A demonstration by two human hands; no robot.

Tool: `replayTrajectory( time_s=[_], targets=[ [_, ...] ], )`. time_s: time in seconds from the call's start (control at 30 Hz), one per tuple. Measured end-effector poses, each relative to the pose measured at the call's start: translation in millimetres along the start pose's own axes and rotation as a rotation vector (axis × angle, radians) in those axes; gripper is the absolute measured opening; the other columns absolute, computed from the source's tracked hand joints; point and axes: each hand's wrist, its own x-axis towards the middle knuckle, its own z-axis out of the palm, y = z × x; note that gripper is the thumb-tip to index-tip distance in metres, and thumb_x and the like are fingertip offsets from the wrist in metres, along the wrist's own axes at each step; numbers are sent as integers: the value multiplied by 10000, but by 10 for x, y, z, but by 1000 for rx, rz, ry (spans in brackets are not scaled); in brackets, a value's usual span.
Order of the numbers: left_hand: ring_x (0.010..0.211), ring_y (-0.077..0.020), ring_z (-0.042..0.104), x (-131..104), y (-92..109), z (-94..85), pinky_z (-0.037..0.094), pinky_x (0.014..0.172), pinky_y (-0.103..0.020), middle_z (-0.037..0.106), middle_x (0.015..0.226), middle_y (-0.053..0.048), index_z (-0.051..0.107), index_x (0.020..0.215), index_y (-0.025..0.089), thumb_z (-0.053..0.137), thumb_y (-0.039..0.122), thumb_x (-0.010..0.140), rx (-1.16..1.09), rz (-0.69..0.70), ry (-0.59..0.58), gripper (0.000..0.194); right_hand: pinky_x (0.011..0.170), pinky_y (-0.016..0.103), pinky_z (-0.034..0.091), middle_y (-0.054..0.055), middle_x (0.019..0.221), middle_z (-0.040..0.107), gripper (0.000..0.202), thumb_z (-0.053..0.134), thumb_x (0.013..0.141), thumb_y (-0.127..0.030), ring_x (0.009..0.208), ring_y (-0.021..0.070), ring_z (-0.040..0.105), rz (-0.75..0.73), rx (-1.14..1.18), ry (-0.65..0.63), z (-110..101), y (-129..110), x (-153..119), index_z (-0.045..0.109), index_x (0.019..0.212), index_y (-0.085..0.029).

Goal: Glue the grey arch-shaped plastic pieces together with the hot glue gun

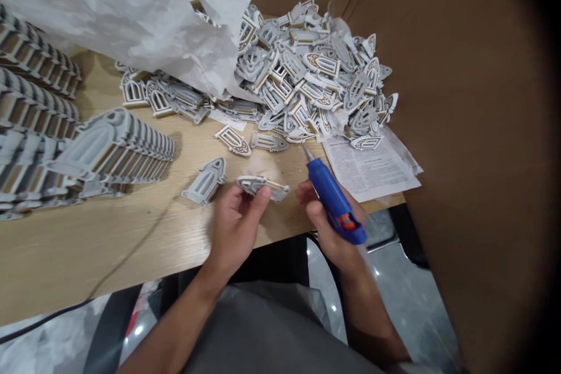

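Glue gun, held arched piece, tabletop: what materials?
Glue gun: likely moulded plastic; smooth, solid blue body.
Held arched piece: possibly plastic or resin, matte; pale grey with a gold-brown edge.
Tabletop: wood or laminate, can't tell; pale, fine grain lines.

Worktop (144, 239): left end out of picture, as are parts of the stacks (37, 108) along it. Toward far edge, white paper (144, 17), top cut off, hides part of the heap (315, 70). Near right corner, printed sheet (370, 169): upper part under heap, text too small to read. Glue gun (333, 196): grip hidden by right hand (326, 231). Left hand (236, 222): thumb covers part of an arched piece (250, 184), details blurred.
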Motion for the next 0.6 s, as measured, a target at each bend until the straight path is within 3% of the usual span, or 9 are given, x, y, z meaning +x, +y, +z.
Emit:
replayTrajectory(
  time_s=[0.1,0.23,0.33,0.47,0.6],
  targets=[
    [896,-203,795,-16,15,44,634,855,-318,848,1057,-83,729,1051,199,791,491,985,8,-44,-35,305,765,436,631,59,924,768,605,725,908,-819,806,280,738,17,111,-91,-99,125,-35,821,1171,-283],
    [736,-179,761,-3,53,86,617,679,-290,824,981,-57,661,1014,219,864,444,911,4,-47,-79,320,604,434,599,83,845,791,649,707,853,-894,692,289,729,115,226,-221,-169,245,-30,797,1008,-270],
    [618,-138,682,19,72,75,591,618,-274,757,854,-10,669,991,219,853,415,909,41,-61,-99,281,449,394,507,84,802,801,692,724,765,-958,568,267,696,226,293,-307,-174,238,-1,712,922,-284],
    [575,-119,634,36,91,55,564,583,-254,701,768,14,666,965,208,838,374,909,43,-84,-107,245,376,348,433,80,784,798,676,709,791,-952,565,265,720,255,289,-373,-157,223,28,692,920,-289],
    [572,-115,617,32,90,62,538,558,-238,665,730,23,633,917,212,843,339,902,45,-103,-106,245,383,333,463,71,791,793,585,716,876,-862,604,268,746,206,283,-420,-130,278,15,728,963,-284]
  ],
)
